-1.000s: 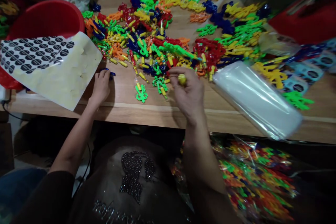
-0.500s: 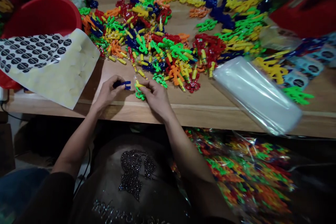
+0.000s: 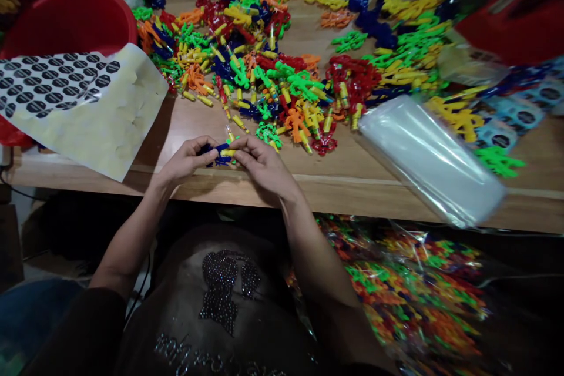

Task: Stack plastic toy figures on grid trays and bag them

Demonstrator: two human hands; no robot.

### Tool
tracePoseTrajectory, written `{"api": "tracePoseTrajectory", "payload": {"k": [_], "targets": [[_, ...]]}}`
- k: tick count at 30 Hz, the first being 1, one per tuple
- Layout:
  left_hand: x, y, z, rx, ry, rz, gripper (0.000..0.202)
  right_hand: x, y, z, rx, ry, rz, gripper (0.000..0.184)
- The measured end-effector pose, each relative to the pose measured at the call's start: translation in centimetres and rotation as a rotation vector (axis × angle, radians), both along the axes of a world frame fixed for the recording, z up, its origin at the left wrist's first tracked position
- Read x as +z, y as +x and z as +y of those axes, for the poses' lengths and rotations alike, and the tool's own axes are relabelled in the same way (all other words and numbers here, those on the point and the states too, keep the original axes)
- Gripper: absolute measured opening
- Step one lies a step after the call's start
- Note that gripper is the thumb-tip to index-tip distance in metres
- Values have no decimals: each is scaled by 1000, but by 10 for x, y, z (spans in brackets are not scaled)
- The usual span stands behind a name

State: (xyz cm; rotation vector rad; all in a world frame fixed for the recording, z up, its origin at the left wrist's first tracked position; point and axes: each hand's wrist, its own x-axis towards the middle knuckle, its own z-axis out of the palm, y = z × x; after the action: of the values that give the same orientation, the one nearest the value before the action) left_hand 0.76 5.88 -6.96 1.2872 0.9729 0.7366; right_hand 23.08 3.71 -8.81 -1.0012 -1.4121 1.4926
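Wooden tabletop (image 3: 352,194), two hands, one blue piece (image 3: 215,155) between them

Largest of all, the wooden tabletop runs across the whole scene. Below its front edge on the right sit clear bags of coloured pieces (image 3: 396,299); how many bags cannot be told. On the wood spreads one long heap of plastic figures (image 3: 304,82) in red, yellow, green, orange and dark blue, too tangled to count. One red basin (image 3: 88,17) stands at the left, partly covered by one sheet (image 3: 127,106) printed with rows of dark stickers (image 3: 57,79). One flat pack of clear film (image 3: 434,158) lies at the right.

Both hands are close together near the front edge, fingertips nearly meeting. The left hand (image 3: 187,160) pinches the blue piece; the right hand (image 3: 264,167) pinches one small yellow piece (image 3: 228,153). The blue piece sits between them, its right end against the yellow one; whether the two are joined cannot be told. One clear-and-yellow tube (image 3: 230,134) lies just beyond the fingertips.
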Motion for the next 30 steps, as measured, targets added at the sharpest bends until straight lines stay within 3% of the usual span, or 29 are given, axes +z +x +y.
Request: {"api": "tracePoseTrajectory", "payload": {"k": [7,13,23,30], "targets": [[3,1,-1,-18,-43,2,44,1,2,0,37,43,-7,21],[10,-2,-1,-80,-123,15,47,-1,-1,-1,79,-31,131,33],[-7,-6,-2,-105,-111,37,46,-13,-8,-10,31,-118,142,42],[-7,-6,-2,-68,-60,137,43,-18,-4,-14,19,-1,63,28]]}}
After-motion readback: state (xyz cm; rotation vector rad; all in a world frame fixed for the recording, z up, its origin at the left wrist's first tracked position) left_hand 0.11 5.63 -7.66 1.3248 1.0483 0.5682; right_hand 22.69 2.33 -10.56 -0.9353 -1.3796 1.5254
